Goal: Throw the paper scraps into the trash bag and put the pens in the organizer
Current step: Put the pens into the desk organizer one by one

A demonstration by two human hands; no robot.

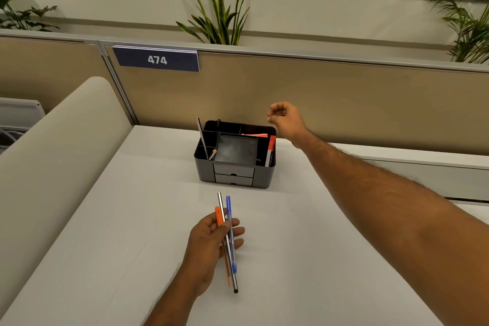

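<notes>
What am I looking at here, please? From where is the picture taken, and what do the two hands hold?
A camera worn on a person's head looks down at a white desk. Both arms are the person's own. The left hand grips three pens: an orange pen, a silver pen and a blue pen. The right hand hovers beyond the black organizer, fingers curled; nothing shows in it. The organizer already contains a few pens.

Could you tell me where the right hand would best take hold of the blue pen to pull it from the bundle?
Probably by the blue pen's capped upper end, coming from above. That end sticks out clear of the left hand and points toward the organizer, while its middle is pinned under the fingers beside the other two pens.
</notes>
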